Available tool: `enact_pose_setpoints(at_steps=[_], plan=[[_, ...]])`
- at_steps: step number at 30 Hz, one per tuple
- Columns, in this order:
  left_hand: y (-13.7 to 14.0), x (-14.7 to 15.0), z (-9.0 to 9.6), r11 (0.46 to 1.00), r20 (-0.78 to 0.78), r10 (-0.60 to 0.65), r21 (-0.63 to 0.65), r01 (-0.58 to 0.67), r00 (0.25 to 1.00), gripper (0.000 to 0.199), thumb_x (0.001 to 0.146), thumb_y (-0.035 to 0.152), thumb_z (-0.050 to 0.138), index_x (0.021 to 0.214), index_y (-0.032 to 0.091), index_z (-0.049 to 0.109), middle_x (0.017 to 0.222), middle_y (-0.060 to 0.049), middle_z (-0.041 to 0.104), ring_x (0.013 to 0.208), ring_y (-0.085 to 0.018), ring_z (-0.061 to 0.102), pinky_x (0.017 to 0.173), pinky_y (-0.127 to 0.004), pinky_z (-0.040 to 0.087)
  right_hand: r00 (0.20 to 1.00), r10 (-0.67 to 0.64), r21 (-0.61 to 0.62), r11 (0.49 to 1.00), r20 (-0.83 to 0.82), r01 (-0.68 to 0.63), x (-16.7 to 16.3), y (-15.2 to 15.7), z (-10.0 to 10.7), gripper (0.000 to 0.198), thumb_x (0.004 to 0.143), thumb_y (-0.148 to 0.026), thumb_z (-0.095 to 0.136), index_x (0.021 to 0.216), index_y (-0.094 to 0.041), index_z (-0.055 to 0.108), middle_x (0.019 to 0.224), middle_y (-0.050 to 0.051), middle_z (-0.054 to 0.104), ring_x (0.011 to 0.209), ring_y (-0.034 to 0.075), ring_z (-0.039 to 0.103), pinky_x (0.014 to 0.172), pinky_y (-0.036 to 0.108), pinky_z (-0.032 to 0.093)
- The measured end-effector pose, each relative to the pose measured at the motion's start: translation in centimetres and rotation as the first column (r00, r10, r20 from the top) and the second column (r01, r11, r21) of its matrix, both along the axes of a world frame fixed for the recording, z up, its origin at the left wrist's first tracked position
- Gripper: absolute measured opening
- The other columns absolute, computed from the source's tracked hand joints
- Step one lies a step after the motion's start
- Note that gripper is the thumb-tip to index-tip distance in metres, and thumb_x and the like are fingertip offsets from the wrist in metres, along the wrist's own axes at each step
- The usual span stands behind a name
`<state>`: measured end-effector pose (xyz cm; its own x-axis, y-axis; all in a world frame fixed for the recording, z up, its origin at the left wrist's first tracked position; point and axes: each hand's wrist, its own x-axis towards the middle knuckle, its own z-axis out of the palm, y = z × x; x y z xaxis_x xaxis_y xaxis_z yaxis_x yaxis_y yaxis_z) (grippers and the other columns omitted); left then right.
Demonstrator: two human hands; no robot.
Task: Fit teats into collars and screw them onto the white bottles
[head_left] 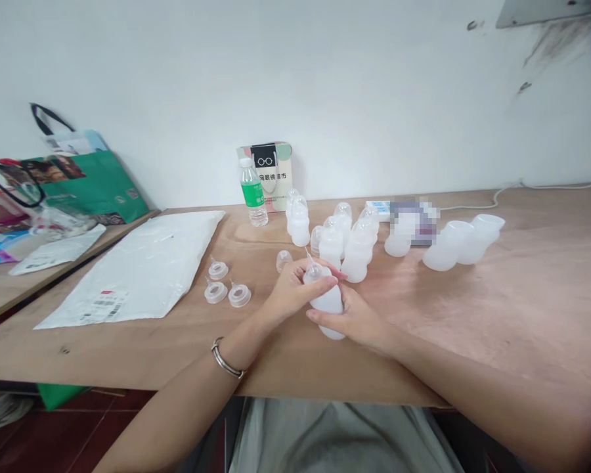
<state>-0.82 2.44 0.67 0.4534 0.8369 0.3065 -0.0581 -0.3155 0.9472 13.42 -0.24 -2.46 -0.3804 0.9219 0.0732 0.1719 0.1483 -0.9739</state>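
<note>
Above the front of the table, a translucent white baby bottle (329, 301) is held between both hands. My left hand (298, 286) is closed around its top, where a clear nipple with a ring shows. My right hand (357, 315) wraps the body, thumb across the front. Just behind my left hand lies a clear dome cap (284, 260). To the left, three clear nipple rings (240, 295) rest on the wood. Several capped bottles (358, 253) stand behind my hands. Farther right are bottles without tops (443, 245).
A white plastic mailer (148, 269) covers the table's left part. At the back stand a water bottle (253, 194) and a paper bag (278, 174). A green bag (93, 180) leans at far left. A white cable (502, 194) runs along the wall.
</note>
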Motion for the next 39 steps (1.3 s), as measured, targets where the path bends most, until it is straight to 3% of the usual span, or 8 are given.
enact_pose_setpoints(at_steps=[5, 11, 15, 20, 23, 27, 35, 39], plan=[[0.0, -0.2, -0.8, 0.992, 0.071, -0.097, -0.073, 0.102, 0.993, 0.046, 0.071, 0.052, 0.062, 0.092, 0.011, 0.065, 0.089, -0.011, 0.07, 0.057, -0.013, 0.061, 0.048, -0.022, 0.045, 0.931, 0.318, -0.196, 0.916, -0.179, -0.351, 0.6, 0.3, 0.7, 0.024, 0.069, -0.036, 0.066, 0.075, -0.017, 0.053, 0.063, -0.001, 0.058, 0.057, 0.012, 0.055, 0.052, 0.025, 0.043], [-0.2, -0.2, -0.4, 0.986, 0.016, -0.153, -0.065, 0.154, 0.988, 0.051, 0.071, 0.056, 0.06, 0.098, 0.012, 0.066, 0.094, -0.011, 0.07, 0.057, -0.011, 0.061, 0.043, -0.02, 0.043, 0.658, 0.547, -0.243, 0.644, -0.517, -0.726, 1.2, 1.1, 0.0, 0.035, 0.071, -0.042, 0.062, 0.089, -0.014, 0.051, 0.063, 0.002, 0.064, 0.049, 0.012, 0.057, 0.043, 0.021, 0.039], [1.3, -0.6, -0.1, 0.992, 0.219, 0.078, 0.078, -0.097, 0.973, 0.063, 0.079, 0.068, 0.035, 0.102, 0.017, 0.063, 0.109, -0.011, 0.064, 0.094, -0.02, 0.062, 0.075, -0.031, 0.05, 0.75, 0.402, -0.202, 0.797, -0.526, -0.569, 0.8, 1.2, -0.2, 0.036, 0.072, -0.042, 0.063, 0.092, -0.016, 0.05, 0.067, 0.002, 0.063, 0.057, 0.013, 0.059, 0.048, 0.023, 0.041], [4.4, -2.7, -2.0, 0.754, 0.027, 0.63, 0.22, -0.619, 0.777, 0.04, 0.085, 0.042, 0.047, 0.119, 0.022, 0.049, 0.129, -0.009, 0.05, 0.121, -0.023, 0.043, 0.099, -0.041, 0.035, 0.891, 0.192, -0.136, 0.954, -0.412, -0.268, 0.6, 1.5, -0.2, 0.031, 0.074, -0.039, 0.064, 0.091, -0.016, 0.051, 0.069, 0.001, 0.061, 0.061, 0.013, 0.056, 0.053, 0.025, 0.042], [5.6, -3.5, -3.9, 0.797, -0.274, 0.593, 0.332, -0.504, 0.757, 0.053, 0.076, 0.028, 0.06, 0.126, 0.021, 0.044, 0.132, -0.011, 0.045, 0.123, -0.026, 0.039, 0.102, -0.046, 0.029, 0.93, 0.14, -0.119, 0.975, -0.34, -0.19, 0.6, 1.7, -0.2, 0.032, 0.073, -0.039, 0.065, 0.091, -0.017, 0.051, 0.07, 0.001, 0.06, 0.063, 0.013, 0.055, 0.054, 0.026, 0.042], [6.0, -3.4, -4.8, 0.819, -0.349, 0.558, 0.379, -0.432, 0.753, 0.034, 0.076, 0.019, 0.057, 0.109, 0.018, 0.057, 0.113, -0.01, 0.057, 0.108, -0.024, 0.051, 0.097, -0.044, 0.035, 0.967, 0.128, -0.073, 0.986, -0.22, -0.148, 0.8, 1.8, -0.3, 0.033, 0.072, -0.042, 0.065, 0.086, -0.017, 0.05, 0.07, 0.0, 0.058, 0.063, 0.013, 0.054, 0.057, 0.027, 0.043], [2.1, -1.8, -0.1, 0.683, 0.433, 0.513, 0.317, -0.658, 0.741, 0.034, 0.089, 0.043, 0.042, 0.117, 0.024, 0.045, 0.103, -0.005, 0.056, 0.093, -0.015, 0.056, 0.087, -0.034, 0.044, 0.975, 0.222, 0.11, 0.968, 0.026, -0.224, 0.7, 0.9, 0.0, 0.04, 0.07, -0.041, 0.068, 0.098, -0.019, 0.05, 0.084, 0.001, 0.056, 0.074, 0.015, 0.052, 0.067, 0.029, 0.044], [0.5, -1.5, 0.0, 0.632, 0.507, 0.379, 0.469, -0.617, 0.774, 0.031, 0.088, 0.044, 0.042, 0.11, 0.022, 0.048, 0.089, -0.004, 0.058, 0.081, -0.015, 0.059, 0.071, -0.03, 0.048, 0.961, 0.239, 0.124, 0.959, 0.137, -0.256, 0.5, 0.4, 0.1, 0.052, 0.067, -0.042, 0.07, 0.108, -0.018, 0.049, 0.096, 0.004, 0.057, 0.083, 0.018, 0.053, 0.071, 0.031, 0.045]])
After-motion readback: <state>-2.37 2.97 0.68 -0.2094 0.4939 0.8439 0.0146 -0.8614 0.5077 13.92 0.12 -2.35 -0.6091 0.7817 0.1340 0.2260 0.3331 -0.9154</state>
